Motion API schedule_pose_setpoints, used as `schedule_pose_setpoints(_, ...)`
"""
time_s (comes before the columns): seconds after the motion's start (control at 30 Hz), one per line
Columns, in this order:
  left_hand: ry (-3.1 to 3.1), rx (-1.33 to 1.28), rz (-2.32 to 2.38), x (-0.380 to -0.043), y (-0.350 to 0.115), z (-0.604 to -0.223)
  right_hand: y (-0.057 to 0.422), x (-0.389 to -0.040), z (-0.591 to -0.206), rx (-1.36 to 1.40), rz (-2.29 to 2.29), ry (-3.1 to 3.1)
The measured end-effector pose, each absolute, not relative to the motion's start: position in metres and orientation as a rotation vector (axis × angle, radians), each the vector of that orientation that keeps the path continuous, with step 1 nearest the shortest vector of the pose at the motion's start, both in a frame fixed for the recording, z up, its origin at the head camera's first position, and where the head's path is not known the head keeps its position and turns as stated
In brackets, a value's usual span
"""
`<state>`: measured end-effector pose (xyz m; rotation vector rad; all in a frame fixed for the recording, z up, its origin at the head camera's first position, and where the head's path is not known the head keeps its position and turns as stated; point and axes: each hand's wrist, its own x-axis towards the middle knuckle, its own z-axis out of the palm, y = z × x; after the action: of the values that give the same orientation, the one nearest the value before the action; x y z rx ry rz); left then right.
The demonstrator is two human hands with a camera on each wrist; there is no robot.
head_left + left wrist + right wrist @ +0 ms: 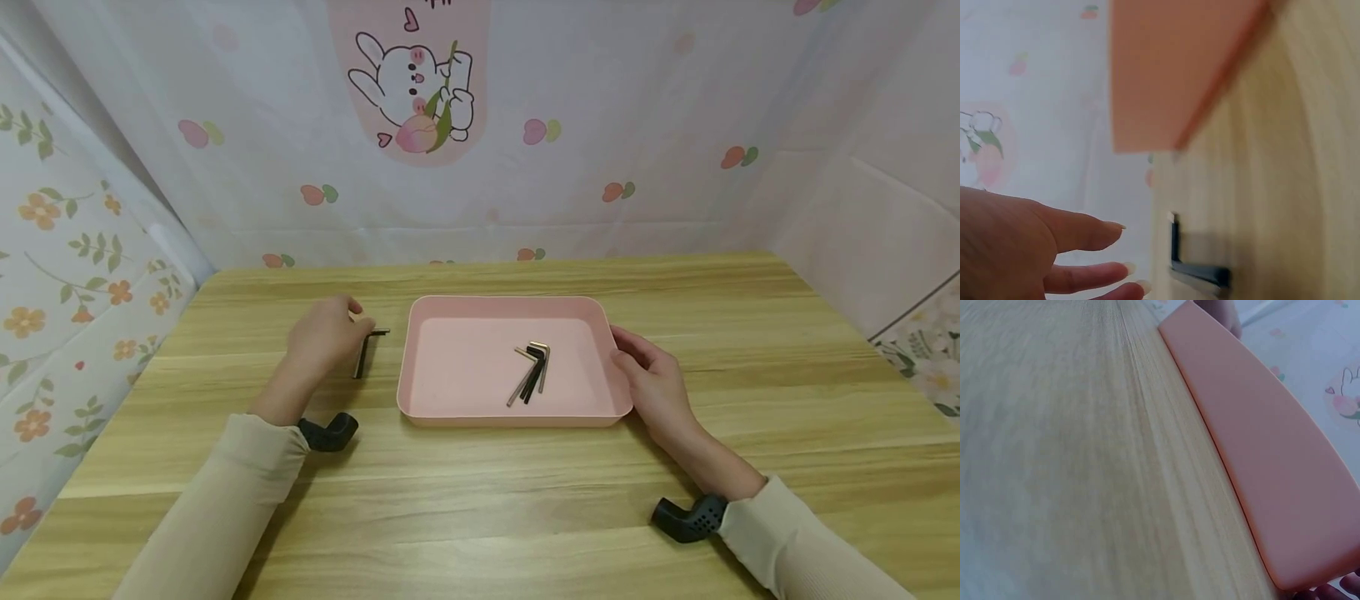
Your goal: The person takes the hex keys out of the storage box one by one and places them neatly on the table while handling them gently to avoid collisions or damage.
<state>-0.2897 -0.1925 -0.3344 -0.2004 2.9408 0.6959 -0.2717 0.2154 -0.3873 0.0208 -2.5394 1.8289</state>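
Note:
My left hand (324, 337) is over the table left of the pink tray (442, 358), right by a black L-shaped hex key (361, 358). In the left wrist view its thumb and fingers (1088, 232) stretch out with a gap between them, apart from the hex key (1200, 271). A lighter strip shows along that key's underside. My right hand (656, 383) holds the tray's right side, thumb at the rim; in the right wrist view, fingertips (1329, 592) show at the tray's lower corner. Several hex keys (534, 375), black and metallic, lie bunched inside the tray, right of its middle.
The wooden table (480, 508) runs back to a white patterned curtain (645, 100). Another flowered cloth (60, 275) hangs along the left side. Black curved wrist pieces (330, 432) jut from both cuffs.

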Motion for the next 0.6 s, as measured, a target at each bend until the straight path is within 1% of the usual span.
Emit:
schedule_pose_setpoints(0.2, 2.946, -0.058, 0.710, -0.286, -0.175, -0.320, 0.216, -0.271, -0.388, 0.033, 1.826, -2.543)
schedule_pose_setpoints(0.43, 2.895, 0.162, 0.770, -0.286, -0.136, -0.308, 0.216, -0.271, -0.387, 0.027, 1.821, -2.551)
schedule_pose_setpoints(0.6, 2.872, 0.272, 0.697, -0.287, -0.110, -0.299, 0.217, -0.272, -0.387, 0.035, 1.832, -2.544)
